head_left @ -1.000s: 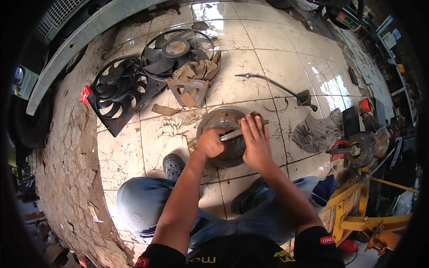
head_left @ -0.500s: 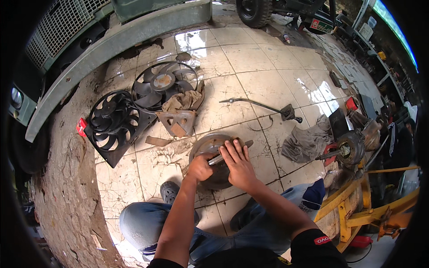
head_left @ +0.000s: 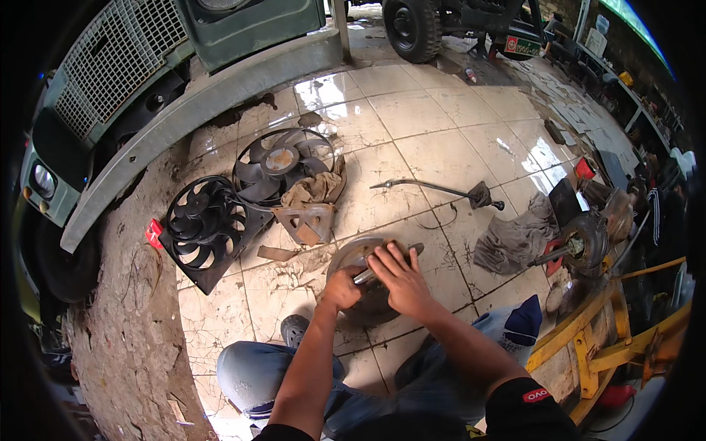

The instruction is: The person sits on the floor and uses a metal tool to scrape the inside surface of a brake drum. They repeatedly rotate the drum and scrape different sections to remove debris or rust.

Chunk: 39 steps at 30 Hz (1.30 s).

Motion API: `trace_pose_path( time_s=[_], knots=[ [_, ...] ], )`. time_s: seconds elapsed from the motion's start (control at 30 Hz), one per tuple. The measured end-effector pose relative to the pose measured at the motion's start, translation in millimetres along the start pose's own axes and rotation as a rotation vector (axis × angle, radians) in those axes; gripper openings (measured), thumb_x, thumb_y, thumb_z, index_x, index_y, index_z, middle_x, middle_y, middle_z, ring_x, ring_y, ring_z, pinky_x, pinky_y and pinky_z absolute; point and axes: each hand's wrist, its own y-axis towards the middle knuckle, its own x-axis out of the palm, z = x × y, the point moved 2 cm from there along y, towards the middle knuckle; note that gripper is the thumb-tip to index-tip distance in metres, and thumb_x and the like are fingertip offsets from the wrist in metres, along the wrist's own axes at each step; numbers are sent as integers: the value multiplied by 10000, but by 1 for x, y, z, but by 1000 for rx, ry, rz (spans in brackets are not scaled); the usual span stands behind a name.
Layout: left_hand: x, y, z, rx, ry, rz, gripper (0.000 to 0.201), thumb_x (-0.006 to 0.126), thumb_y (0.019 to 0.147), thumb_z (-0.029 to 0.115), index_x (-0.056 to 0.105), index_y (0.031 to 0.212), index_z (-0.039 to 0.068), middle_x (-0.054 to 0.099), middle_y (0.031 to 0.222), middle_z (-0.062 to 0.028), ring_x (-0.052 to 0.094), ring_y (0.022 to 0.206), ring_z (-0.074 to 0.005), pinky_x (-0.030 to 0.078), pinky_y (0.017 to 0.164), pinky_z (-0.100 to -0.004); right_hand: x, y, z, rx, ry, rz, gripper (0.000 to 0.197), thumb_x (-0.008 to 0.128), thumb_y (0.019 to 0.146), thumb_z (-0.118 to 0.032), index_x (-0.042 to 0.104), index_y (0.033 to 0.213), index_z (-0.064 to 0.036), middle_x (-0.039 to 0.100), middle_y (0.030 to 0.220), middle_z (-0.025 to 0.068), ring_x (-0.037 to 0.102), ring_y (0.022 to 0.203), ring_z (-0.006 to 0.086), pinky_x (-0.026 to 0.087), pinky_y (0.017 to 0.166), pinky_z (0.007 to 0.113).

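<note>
Gripping bar's (head_left: pixel 362 277) near end, left hand (head_left: pixel 343 288) closed above drum's left rim. Right hand (head_left: pixel 403 283) open, palm down, fingers across bar. Bar slants away rightward over drum (head_left: pixel 370 310); contact between them unclear. Drum on floor (head_left: pixel 421 163), well inside floor's left edge.

Our right hand (head_left: pixel 401 281) has slid in toward our left hand (head_left: pixel 343 288) along the metal bar (head_left: pixel 363 276), and its fingers, more upright a second ago, now slant toward the left. More of the bar's far end shows past them. Our view has tipped up: beyond our hands to the left, more of the vehicle grille (head_left: pixel 121 59) shows, and straight beyond, more of the black tire (head_left: pixel 412 31).
</note>
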Motion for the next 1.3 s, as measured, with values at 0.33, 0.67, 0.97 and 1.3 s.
trace_pose_path(
  time_s=[0.33, 0.67, 0.97, 1.3],
  knots=[
    [5, 1, -5, 43, 1, 16, 504, 680, 764, 122, 690, 1263, 54, 697, 1214, -221, 674, 1131, -352, 508, 998, -378, 8, -1, 30, 411, 64, -19, 868, 622, 778, -14, 265, 1569, -26, 286, 1619, 211, 237, 1510, 439, 172, 1186, 673],
    [17, 6, -28, 67, -59, 24, 424, 782, 823, 256, 724, 1191, 53, 752, 1060, -168, 729, 914, -253, 560, 843, -337, 5, -7, 1, 177, 38, 28, 819, 571, 792, 36, 356, 1569, -109, 312, 1634, 137, 242, 1523, 386, 180, 1173, 686],
    [14, 3, -14, 28, -114, 52, 426, 683, 742, 155, 736, 1155, 61, 699, 1202, -202, 650, 1140, -386, 510, 1000, -403, 3, 3, 21, 343, 133, -14, 886, 606, 761, 45, 306, 1582, -100, 298, 1629, 149, 225, 1523, 407, 182, 1173, 688],
    [14, 2, -13, 78, -13, 8, 506, 692, 745, 100, 689, 1248, 41, 677, 1260, -211, 627, 1193, -381, 490, 1048, -403, 2, -12, -11, 131, -5, -36, 847, 589, 765, 82, 394, 1560, -134, 320, 1638, 101, 239, 1526, 391, 182, 1192, 657]
  ],
)
